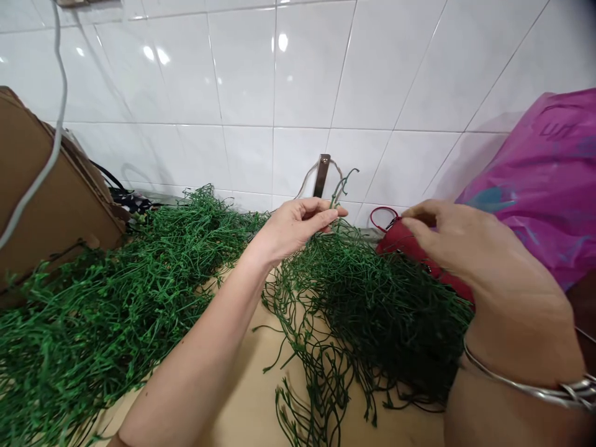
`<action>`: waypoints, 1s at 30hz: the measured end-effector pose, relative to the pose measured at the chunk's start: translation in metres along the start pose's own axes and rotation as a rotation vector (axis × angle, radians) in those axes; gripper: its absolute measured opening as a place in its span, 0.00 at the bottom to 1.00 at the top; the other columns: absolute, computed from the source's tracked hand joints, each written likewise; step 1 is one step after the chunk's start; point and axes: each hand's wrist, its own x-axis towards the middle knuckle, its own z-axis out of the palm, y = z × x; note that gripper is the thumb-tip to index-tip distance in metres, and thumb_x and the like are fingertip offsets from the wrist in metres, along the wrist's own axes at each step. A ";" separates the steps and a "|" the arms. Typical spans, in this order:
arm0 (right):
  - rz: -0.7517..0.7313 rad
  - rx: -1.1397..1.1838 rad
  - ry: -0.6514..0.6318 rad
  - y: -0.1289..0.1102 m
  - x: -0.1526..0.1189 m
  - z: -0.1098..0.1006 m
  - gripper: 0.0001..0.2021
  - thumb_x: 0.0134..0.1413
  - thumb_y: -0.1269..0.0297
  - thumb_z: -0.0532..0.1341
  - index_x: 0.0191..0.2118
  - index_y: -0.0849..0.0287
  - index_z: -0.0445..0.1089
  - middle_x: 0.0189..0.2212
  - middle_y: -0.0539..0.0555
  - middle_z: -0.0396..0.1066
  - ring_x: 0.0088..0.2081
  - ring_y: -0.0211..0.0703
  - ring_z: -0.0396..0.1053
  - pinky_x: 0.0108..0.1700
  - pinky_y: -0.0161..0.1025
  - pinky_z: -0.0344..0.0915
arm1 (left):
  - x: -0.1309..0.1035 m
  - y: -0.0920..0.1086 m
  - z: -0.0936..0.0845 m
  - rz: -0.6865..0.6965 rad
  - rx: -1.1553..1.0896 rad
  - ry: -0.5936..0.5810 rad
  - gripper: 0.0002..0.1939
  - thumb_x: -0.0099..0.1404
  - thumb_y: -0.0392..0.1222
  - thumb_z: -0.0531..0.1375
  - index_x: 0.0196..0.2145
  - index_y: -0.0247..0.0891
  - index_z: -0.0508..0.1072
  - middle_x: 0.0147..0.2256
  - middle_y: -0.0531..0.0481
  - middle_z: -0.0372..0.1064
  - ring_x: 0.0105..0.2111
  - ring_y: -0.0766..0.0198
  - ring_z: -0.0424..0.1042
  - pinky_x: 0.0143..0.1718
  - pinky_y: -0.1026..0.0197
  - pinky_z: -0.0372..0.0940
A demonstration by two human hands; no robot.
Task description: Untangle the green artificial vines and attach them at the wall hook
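One green strand (344, 181): pinched between thumb and fingers of the left hand (298, 228), its end sticking up
Strand's feel: judged light, bendy and hard to break, apt to snag; best taken on a bare stretch between knots
Right hand (460, 242): blurred, fingers curved, before the red pouch (398, 239); whether it grips anything, I cannot tell
Green tangles: left pile (139, 298), right pile (386, 298), both on a tan tabletop (246, 403)
Wall (302, 74): white glossy tile; cardboard box (51, 180) at left, pink bag (549, 180) at right
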 end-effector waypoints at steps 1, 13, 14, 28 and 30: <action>0.004 -0.010 -0.007 -0.012 -0.003 -0.005 0.08 0.58 0.62 0.59 0.33 0.55 0.76 0.26 0.57 0.73 0.30 0.52 0.68 0.39 0.49 0.58 | 0.000 0.000 0.000 0.000 -0.046 0.008 0.09 0.65 0.42 0.62 0.29 0.36 0.74 0.35 0.49 0.75 0.41 0.66 0.72 0.45 0.61 0.65; -0.109 0.543 -0.312 -0.069 -0.013 0.011 0.10 0.55 0.55 0.63 0.32 0.57 0.76 0.28 0.52 0.76 0.30 0.41 0.69 0.34 0.39 0.63 | -0.007 0.016 0.000 0.012 0.121 0.037 0.03 0.63 0.37 0.62 0.35 0.34 0.72 0.31 0.53 0.71 0.30 0.72 0.67 0.36 0.64 0.64; -0.109 0.560 -0.320 -0.068 -0.013 0.012 0.10 0.54 0.55 0.64 0.32 0.57 0.75 0.28 0.52 0.76 0.30 0.41 0.69 0.33 0.39 0.63 | -0.007 0.016 0.000 0.015 0.128 0.037 0.03 0.63 0.36 0.62 0.34 0.34 0.71 0.31 0.53 0.71 0.30 0.72 0.67 0.36 0.64 0.64; 0.035 0.793 -0.112 -0.069 -0.005 0.033 0.02 0.43 0.65 0.62 0.27 0.57 0.69 0.23 0.47 0.65 0.26 0.35 0.58 0.28 0.36 0.55 | -0.002 0.003 0.023 0.268 0.228 0.283 0.06 0.67 0.39 0.60 0.34 0.39 0.66 0.33 0.52 0.71 0.35 0.66 0.70 0.41 0.60 0.65; 0.064 0.920 -0.137 -0.067 -0.003 0.039 0.03 0.43 0.64 0.62 0.27 0.57 0.69 0.25 0.47 0.66 0.28 0.36 0.60 0.31 0.36 0.58 | -0.003 0.001 0.023 0.300 0.238 0.283 0.05 0.68 0.40 0.60 0.35 0.40 0.66 0.34 0.51 0.72 0.36 0.66 0.71 0.42 0.60 0.66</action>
